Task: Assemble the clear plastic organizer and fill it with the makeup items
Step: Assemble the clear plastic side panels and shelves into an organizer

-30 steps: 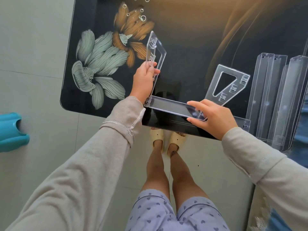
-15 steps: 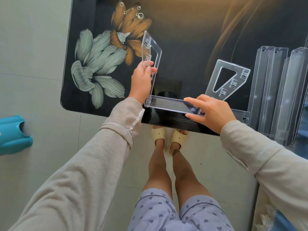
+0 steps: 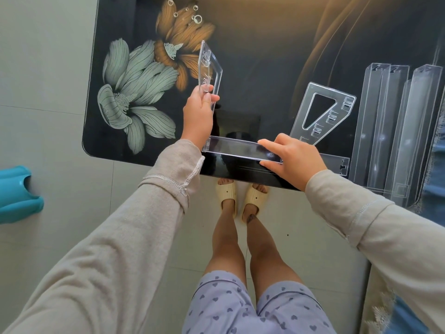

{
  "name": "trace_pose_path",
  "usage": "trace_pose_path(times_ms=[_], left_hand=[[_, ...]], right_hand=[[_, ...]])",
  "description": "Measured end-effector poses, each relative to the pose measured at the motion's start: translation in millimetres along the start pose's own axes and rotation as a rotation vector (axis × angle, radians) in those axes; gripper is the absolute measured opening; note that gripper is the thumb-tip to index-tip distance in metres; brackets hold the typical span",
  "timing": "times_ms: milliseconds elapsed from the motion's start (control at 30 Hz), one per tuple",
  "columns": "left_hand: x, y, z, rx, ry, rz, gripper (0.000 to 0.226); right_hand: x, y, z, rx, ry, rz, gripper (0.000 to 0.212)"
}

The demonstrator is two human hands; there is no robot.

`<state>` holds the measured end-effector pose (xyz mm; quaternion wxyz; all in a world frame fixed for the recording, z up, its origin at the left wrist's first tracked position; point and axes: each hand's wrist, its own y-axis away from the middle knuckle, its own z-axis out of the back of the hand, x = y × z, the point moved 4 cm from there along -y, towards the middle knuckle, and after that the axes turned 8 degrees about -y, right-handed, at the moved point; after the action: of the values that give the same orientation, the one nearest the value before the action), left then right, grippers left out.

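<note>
My left hand (image 3: 198, 116) grips a clear triangular side panel (image 3: 210, 68) held upright on edge above the black table (image 3: 252, 68). Its lower end meets the left end of a long clear tray (image 3: 237, 149), which my right hand (image 3: 292, 157) holds near the table's front edge. A second clear side panel (image 3: 323, 112) lies flat on the table just beyond my right hand. Several more long clear trays (image 3: 390, 131) lie side by side at the right. No makeup items are in view.
The table top is glossy black with a flower print (image 3: 137, 92) at the left; its front edge runs just under the tray. A teal plastic object (image 3: 18, 194) sits on the tiled floor at far left. My legs and slippers (image 3: 240, 196) are below the table edge.
Both hands with the upright panel and the tray have shifted slightly left and away from me; the panel stays pressed against the tray's left end. The grips are unchanged.
</note>
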<state>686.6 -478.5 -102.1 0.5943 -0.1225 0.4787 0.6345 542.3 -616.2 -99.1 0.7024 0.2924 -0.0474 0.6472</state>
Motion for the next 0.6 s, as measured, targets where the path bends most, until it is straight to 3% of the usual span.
trace_pose_path(times_ms=[300, 467, 600], left_hand=[[3.2, -0.5, 9.4, 0.000, -0.005, -0.022, 0.021], [29.7, 24.2, 12.5, -0.040, -0.285, 0.007, 0.023], [47.3, 42.0, 9.6, -0.077, -0.278, 0.098, 0.020]], right_hand=[[8.0, -7.3, -4.2, 0.018, 0.019, -0.012, 0.047], [7.3, -6.5, -4.2, 0.018, 0.017, -0.011, 0.047], [9.0, -7.1, -2.7, 0.012, 0.003, -0.010, 0.048]])
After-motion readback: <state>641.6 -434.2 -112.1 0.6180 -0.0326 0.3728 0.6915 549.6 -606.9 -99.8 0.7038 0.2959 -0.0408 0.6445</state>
